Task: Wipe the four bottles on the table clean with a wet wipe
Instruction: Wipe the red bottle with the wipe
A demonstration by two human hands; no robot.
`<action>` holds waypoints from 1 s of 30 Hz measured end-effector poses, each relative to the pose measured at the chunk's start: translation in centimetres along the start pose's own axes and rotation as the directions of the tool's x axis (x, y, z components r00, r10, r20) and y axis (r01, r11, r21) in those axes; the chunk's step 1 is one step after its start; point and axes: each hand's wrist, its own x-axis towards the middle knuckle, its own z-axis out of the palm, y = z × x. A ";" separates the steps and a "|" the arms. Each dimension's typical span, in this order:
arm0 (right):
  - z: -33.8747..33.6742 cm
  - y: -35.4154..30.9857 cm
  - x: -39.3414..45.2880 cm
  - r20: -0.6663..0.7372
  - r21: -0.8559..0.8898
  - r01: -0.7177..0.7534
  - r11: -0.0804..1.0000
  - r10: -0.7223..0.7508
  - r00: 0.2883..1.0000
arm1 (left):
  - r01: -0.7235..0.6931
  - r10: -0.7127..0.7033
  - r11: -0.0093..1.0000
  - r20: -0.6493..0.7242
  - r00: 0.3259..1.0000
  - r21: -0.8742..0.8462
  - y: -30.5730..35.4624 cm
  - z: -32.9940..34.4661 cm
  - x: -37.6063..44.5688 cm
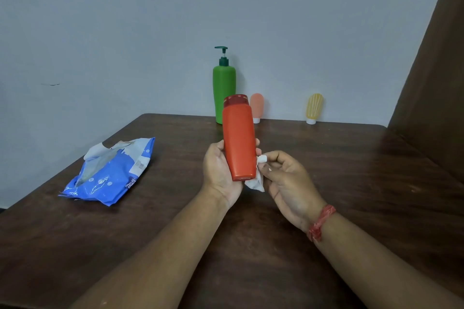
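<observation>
so far only the red bottle [238,143] is in hand: the left hand [221,170] grips it above the table [339,170], and the right hand [286,180] pinches a wet wipe [256,182] at its base. green bottle [224,93], pink bottle [257,107] and yellow bottle [313,108] stand by the wall, seemingly left to do.

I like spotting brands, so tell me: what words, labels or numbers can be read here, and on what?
"mee mee", partly legible, white letters on the blue wet wipe pack.
Barcode label on that pack: too small to read.
Red bottle, green pump bottle, pink bottle, yellow bottle: no readable text.
</observation>
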 end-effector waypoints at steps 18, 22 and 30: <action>-1.2 -0.6 1.3 0.295 -0.861 0.494 0.124 -0.670 0.681 | 0.034 -0.055 0.962 0.071 0.996 0.270 -1.2 0.3 -0.4; -2.5 -1.7 1.7 0.034 -0.866 0.390 0.312 -0.742 0.669 | 0.045 -0.122 0.917 0.170 0.978 0.397 -1.8 0.6 -0.8; -3.3 -2.1 1.3 -0.247 -0.628 0.312 0.713 -0.563 0.788 | 0.009 -0.127 0.890 0.228 0.965 0.455 -2.3 0.3 -0.8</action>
